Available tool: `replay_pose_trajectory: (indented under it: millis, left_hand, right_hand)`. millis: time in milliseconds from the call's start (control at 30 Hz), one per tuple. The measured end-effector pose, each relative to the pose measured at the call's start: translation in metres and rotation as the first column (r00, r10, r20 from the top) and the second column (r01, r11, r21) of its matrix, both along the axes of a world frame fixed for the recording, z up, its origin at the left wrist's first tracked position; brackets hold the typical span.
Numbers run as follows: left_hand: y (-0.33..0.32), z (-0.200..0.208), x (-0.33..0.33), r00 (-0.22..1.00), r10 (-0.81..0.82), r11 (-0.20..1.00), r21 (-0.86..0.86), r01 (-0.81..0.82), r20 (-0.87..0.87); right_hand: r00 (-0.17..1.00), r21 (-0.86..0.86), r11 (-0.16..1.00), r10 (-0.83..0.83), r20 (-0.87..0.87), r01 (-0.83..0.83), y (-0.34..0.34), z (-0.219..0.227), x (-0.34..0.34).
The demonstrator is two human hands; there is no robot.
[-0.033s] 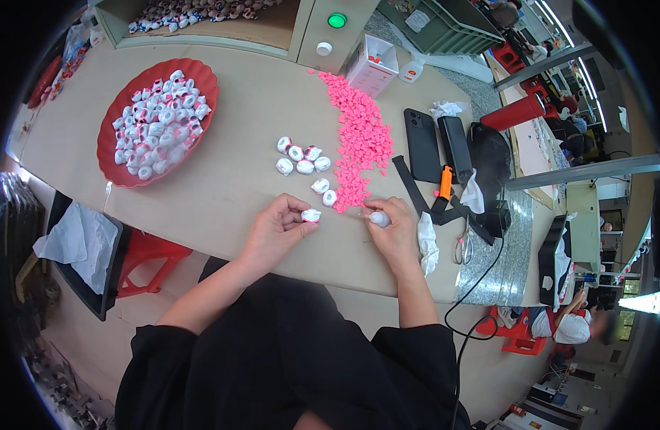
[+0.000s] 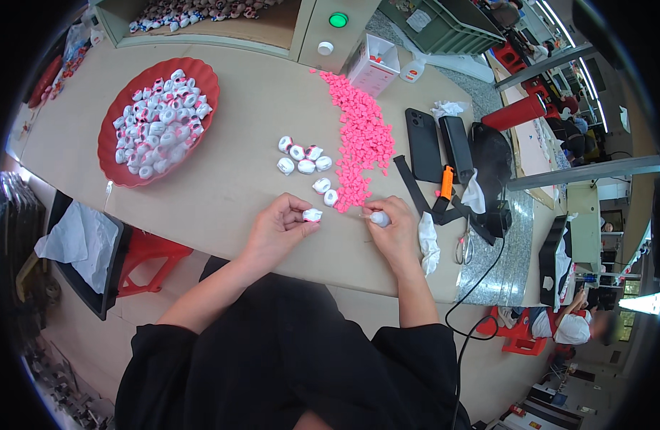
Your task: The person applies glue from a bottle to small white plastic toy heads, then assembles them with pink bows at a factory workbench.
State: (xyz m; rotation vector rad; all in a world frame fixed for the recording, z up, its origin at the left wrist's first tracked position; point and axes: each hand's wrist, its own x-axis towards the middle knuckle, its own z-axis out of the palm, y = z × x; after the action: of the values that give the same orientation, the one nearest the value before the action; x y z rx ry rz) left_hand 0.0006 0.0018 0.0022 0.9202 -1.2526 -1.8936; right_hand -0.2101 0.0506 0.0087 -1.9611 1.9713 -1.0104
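Note:
Between its thumb and fingers my left hand [image 2: 278, 223] pinches a small white-and-pink moulded piece [image 2: 312, 215] just above the table. My right hand [image 2: 396, 233] is closed round a small whitish squeeze bottle [image 2: 379, 218], whose thin tip points left toward the piece, apart from it. Beyond the hands lies a loose group of several similar white pieces [image 2: 305, 165] with dark and pink marks. A long heap of small pink bits [image 2: 363, 136] stretches away to their right. On the left, a red scalloped dish [image 2: 105, 154] holds many more white pieces.
A white box [image 2: 371, 68] and a spray bottle [image 2: 413, 69] stand at the back. At right are a black phone [image 2: 422, 143], a black case [image 2: 455, 149], an orange-handled tool [image 2: 446, 183], crumpled tissue [image 2: 428, 244], scissors [image 2: 464, 247] and a red flask [image 2: 513, 112].

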Motion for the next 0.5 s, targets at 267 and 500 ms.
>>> replay_pose_trajectory:
  millis: [267, 500]
  left_hand:
    - [-0.002, -0.002, 0.001, 0.999, -0.049, 0.998, 0.042, 0.049, -0.015]
    - [-0.003, -0.006, 0.003, 0.988, -0.054, 0.998, 0.027, 0.058, -0.144]
  right_hand:
    - [0.779, 0.158, 0.986, -0.144, 0.610, 0.059, 0.013, 0.015, 0.024]
    - [0.349, 0.176, 0.983, -0.150, 0.925, -0.044, 0.013, 0.013, 0.070]
